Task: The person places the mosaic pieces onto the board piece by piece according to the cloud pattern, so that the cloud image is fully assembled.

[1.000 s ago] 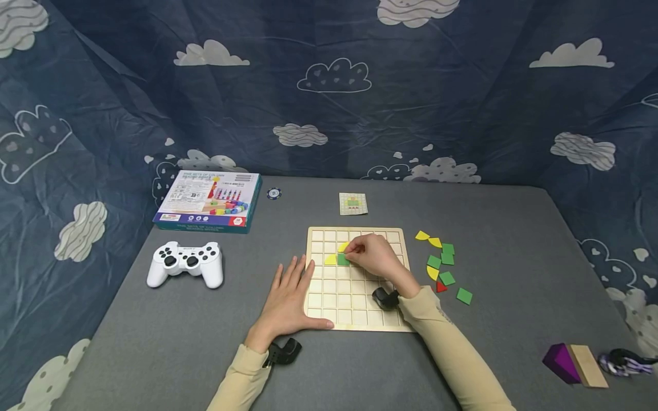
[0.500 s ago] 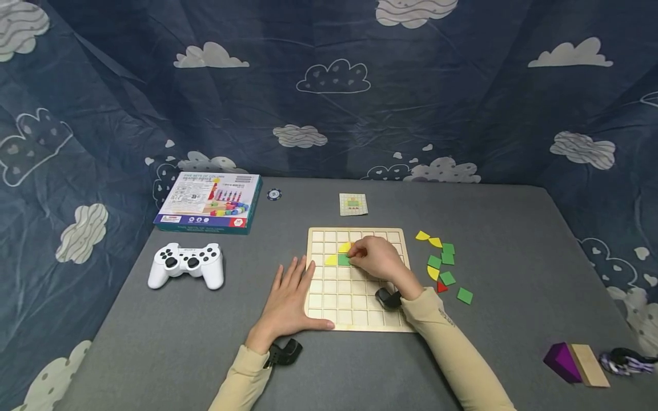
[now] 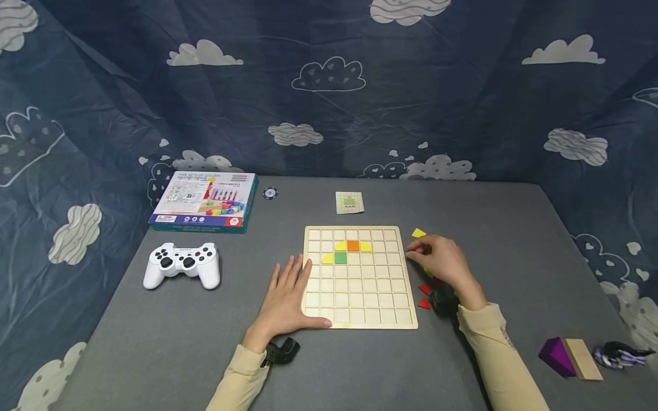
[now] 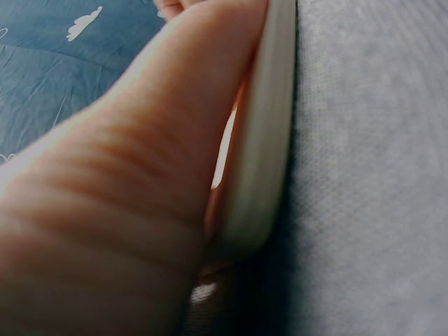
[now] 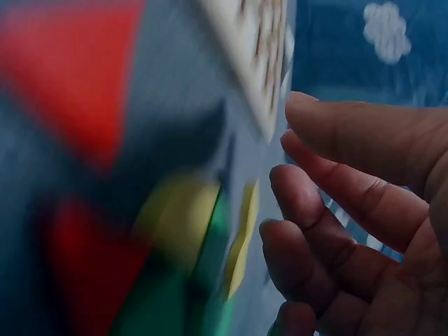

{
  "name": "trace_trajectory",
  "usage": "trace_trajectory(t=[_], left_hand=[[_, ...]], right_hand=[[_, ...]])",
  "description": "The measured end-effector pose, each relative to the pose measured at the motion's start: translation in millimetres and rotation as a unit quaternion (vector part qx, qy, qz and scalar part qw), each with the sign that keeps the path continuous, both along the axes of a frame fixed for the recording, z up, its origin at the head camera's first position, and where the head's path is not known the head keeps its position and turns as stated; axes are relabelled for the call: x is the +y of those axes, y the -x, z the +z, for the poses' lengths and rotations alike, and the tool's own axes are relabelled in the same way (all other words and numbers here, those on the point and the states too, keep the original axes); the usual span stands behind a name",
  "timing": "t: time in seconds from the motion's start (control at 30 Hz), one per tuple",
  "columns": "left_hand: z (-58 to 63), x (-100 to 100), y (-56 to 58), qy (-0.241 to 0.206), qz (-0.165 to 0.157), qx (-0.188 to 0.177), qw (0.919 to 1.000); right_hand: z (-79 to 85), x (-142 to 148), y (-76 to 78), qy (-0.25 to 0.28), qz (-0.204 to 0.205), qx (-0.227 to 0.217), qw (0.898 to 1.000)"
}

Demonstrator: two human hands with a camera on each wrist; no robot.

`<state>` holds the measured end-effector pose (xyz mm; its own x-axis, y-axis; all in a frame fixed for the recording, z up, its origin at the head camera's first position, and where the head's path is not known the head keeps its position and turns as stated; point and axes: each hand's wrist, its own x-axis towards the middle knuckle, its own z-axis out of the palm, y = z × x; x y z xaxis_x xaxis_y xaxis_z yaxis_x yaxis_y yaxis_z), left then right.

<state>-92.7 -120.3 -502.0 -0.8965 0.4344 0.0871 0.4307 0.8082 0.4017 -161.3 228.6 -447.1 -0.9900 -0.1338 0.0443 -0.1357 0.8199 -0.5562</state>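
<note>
My left hand lies spread at the left edge of the wooden grid board, its thumb along the near edge. In the left wrist view the thumb side runs beside the board's rim. On the grid are several yellow pieces, an orange square and a green square. Just right of the board hovers my right hand, fingers loosely bent, over the loose pieces. Up close, the right hand shows nothing between thumb and fingers; red triangles, yellow pieces and green pieces lie below.
Behind the board lies a pattern card. A boxed toy set, a poker chip and a white game controller are to the left. A purple block and a wooden block stand at the front right.
My right hand has moved right, off the board to the loose pieces. The orange square and a yellow piece it covered now show on the grid. My left hand stays put.
</note>
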Motion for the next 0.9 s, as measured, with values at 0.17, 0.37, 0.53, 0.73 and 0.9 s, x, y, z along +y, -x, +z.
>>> trace_trajectory(t=[0.17, 0.37, 0.53, 0.73, 0.9], left_hand=[[0.9, -1, -0.1, 0.011, 0.006, -0.012, 0.9999], [1.3, 0, 0.7, 0.014, 0.005, -0.013, 0.9998], [-0.1, 0, 1.4, 0.006, 0.005, -0.006, 0.9999], [0.3, 0, 0.7, 0.002, 0.002, 0.005, 1.0], [1.9, 0, 0.8, 0.01, 0.004, -0.006, 0.9999]], right_hand=[[-4.2, 25, -3.4, -0.015, -0.024, -0.027, 0.999], [-6.9, 36, -4.7, -0.022, -0.04, -0.054, 0.997], [-5.7, 35, -2.0, -0.023, -0.043, -0.058, 0.997], [-4.9, 36, -0.7, -0.012, -0.028, -0.058, 0.998], [-3.8, 30, -3.6, -0.009, -0.043, -0.034, 0.998]])
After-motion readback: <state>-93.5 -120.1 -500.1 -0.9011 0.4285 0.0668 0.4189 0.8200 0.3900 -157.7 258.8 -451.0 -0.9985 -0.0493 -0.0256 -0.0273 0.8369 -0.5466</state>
